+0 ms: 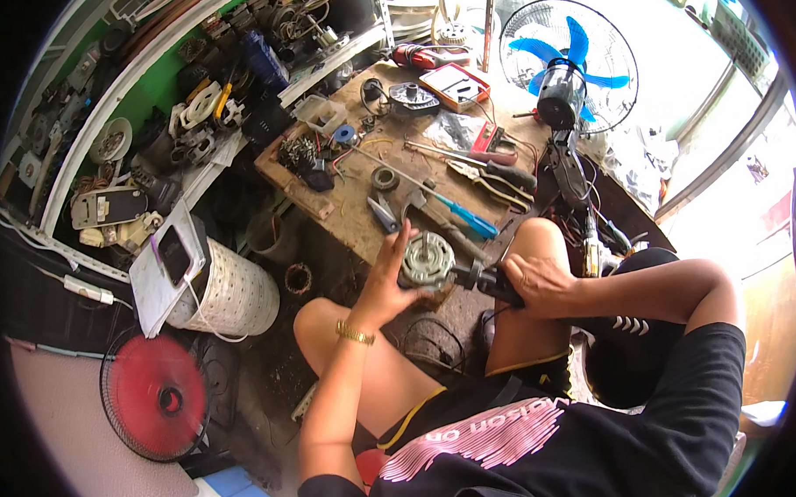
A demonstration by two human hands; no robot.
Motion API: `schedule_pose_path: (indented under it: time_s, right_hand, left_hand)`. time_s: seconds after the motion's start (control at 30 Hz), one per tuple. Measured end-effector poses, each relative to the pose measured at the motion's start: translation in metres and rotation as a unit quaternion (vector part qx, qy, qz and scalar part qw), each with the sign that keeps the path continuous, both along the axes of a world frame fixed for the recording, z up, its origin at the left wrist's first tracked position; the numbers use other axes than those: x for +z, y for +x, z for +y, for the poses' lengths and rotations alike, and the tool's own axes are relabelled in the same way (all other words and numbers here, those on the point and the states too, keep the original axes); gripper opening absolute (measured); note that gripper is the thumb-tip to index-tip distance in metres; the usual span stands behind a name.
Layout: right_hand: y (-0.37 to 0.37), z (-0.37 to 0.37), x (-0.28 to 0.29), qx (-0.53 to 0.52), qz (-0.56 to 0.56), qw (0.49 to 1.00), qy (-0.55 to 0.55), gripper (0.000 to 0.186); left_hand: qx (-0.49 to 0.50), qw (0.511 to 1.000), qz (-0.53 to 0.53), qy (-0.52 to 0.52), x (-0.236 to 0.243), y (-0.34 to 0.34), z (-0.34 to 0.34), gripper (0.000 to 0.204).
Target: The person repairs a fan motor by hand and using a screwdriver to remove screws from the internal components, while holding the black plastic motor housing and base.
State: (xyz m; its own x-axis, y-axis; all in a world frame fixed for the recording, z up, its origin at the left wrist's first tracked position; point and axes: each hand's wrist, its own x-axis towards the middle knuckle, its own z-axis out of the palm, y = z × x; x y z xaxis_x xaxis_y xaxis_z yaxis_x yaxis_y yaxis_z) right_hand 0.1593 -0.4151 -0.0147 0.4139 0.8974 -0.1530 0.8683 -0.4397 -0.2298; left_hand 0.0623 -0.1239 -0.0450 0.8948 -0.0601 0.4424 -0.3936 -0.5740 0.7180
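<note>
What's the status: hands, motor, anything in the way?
Left hand holding motor, right hand gripping black neck. Motor close to table. Blue screwdriver, pliers lie just beyond.

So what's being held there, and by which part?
A motor: the left hand has its round metal side, the right hand its black neck.

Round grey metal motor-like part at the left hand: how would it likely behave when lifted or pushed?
The round grey metal motor-like part looks cast, so it is probably stiff and heavy for its size. The black stem seems joined at one side, so lifting by that alone may let it tip. Its round outline could make it rock.
</note>
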Motion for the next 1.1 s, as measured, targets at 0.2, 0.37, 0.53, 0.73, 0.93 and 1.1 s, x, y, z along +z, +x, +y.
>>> schedule_pose_path:
  time_s: [0.2, 0.37, 0.53, 0.73, 0.93, 1.1]
  right_hand:
    - [0.043, 0.03, 0.022, 0.097, 0.122, 0.978, -0.14, 0.069]
    - [0.19, 0.133, -0.015, -0.073, 0.065, 0.982, 0.159, 0.021]
    - [0.288, 0.234, -0.054, -0.435, 0.593, 0.567, 0.37, 0.061]
    - [0.321, 0.315, -0.087, -0.601, 0.48, 0.406, 0.493, 0.072]
    - [0.361, 0.315, -0.09, -0.593, 0.493, 0.353, 0.53, 0.031]
    - [0.326, 0.29, -0.059, -0.385, 0.616, 0.437, 0.531, 0.021]
  left_hand:
    - [0.031, 0.998, 0.046, 0.018, -0.012, -0.015, -0.006, 0.111]
    - [0.037, 0.994, 0.073, 0.076, 0.001, -0.013, -0.014, 0.099]
    - [0.036, 0.994, 0.105, 0.022, 0.011, -0.016, -0.016, 0.093]
    - [0.104, 0.992, 0.07, -0.002, 0.001, -0.023, -0.031, 0.089]
    - [0.122, 0.99, 0.048, -0.041, -0.014, -0.02, -0.039, 0.094]
    - [0.122, 0.974, 0.036, -0.187, -0.028, -0.015, -0.037, 0.098]
